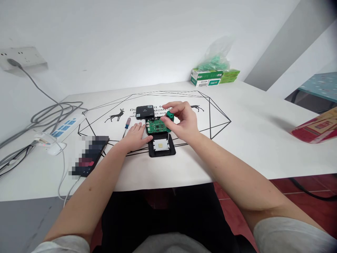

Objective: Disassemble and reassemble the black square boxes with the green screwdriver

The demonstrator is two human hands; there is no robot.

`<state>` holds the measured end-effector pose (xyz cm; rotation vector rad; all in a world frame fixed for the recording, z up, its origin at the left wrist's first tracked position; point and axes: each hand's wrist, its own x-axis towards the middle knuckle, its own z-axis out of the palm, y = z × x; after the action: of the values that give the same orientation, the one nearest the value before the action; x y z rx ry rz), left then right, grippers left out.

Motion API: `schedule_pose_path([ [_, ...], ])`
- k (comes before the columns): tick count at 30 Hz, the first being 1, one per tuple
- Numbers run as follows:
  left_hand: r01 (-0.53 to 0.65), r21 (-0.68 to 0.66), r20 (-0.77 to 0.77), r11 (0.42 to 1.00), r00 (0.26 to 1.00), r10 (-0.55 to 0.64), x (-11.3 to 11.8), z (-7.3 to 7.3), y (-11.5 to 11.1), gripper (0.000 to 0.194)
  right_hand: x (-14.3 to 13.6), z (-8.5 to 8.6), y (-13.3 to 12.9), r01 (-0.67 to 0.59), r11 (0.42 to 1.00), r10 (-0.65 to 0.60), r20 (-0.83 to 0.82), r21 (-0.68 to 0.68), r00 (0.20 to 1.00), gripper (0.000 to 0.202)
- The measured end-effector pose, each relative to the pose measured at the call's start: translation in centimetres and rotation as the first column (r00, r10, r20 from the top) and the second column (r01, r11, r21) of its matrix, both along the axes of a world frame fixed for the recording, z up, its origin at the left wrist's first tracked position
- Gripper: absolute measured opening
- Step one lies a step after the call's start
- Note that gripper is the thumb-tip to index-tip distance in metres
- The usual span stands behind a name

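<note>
My right hand (184, 121) pinches the green handle of a screwdriver (170, 115). Its thin shaft points down at the upper right corner of a silver metal plate (161, 144) in a black casing part (162, 153); whether the tip touches a screw is too small to tell. Just behind sits a green circuit board (157, 125) in a black housing, partly covered by my right fingers. My left hand (135, 137) lies flat with fingers spread, its thumb at the casing's left edge. Beyond the board is a black square lid (145, 111) with small stickers.
A second screwdriver (127, 123) lies left of the board. A phone (91, 156), a power strip (63, 127) and tangled cables are further left. Green and white boxes (206, 78) with a plastic bag (216, 54) stand against the wall. A red package (314, 128) is at right.
</note>
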<state>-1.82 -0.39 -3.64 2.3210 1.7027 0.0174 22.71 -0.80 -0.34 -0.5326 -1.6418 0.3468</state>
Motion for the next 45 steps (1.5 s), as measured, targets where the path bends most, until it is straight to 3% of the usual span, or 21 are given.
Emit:
schedule_pose_path([
  [3,0.002,0.0,0.004,1.0,1.0,-0.002,-0.1,-0.1,0.1,0.095,0.1,0.0,0.1,0.052,0.996,-0.053,0.014,0.078,0.998,0.035],
  [9,-0.011,0.009,0.027,1.0,1.0,0.011,-0.1,-0.3,0.1,0.094,0.6,0.9,0.3,0.053,0.951,-0.081,0.081,0.303,0.993,0.011],
  [15,-0.014,0.003,0.031,1.0,0.999,0.014,-0.2,-0.3,0.2,0.093,0.9,0.9,0.1,0.027,0.965,-0.064,0.135,0.262,0.989,0.028],
  [20,-0.007,-0.016,0.012,1.0,1.0,0.008,-0.1,-0.2,0.2,0.096,1.1,1.3,0.5,0.033,0.973,-0.066,0.136,0.23,0.989,0.017],
  [22,-0.008,-0.013,0.005,1.0,1.0,0.008,-0.1,-0.1,0.1,0.096,1.1,1.3,0.8,0.027,0.977,-0.051,0.107,0.213,0.993,0.013],
  [29,-0.001,-0.02,0.009,1.0,1.0,0.001,-0.1,0.0,0.0,0.096,0.4,0.1,1.4,-0.03,0.997,0.034,-0.073,0.065,0.997,0.031],
  [35,-0.004,-0.011,0.004,1.0,1.0,0.004,0.0,0.1,0.0,0.094,0.2,-0.1,1.0,0.128,0.982,-0.123,-0.044,0.138,0.991,0.034],
  [38,-0.008,-0.024,-0.024,1.0,1.0,0.008,0.2,0.4,-0.1,0.095,0.5,0.3,0.7,0.067,0.973,-0.072,0.014,0.22,0.997,0.016],
  [40,-0.016,-0.032,-0.042,0.999,0.999,0.014,0.4,0.5,-0.2,0.096,0.8,0.6,0.7,0.008,0.966,-0.021,0.048,0.258,0.999,0.017],
  [45,-0.024,-0.03,-0.032,0.999,0.999,0.023,0.4,0.5,-0.3,0.096,1.3,1.2,0.8,-0.031,0.979,0.006,0.123,0.203,0.992,0.012],
])
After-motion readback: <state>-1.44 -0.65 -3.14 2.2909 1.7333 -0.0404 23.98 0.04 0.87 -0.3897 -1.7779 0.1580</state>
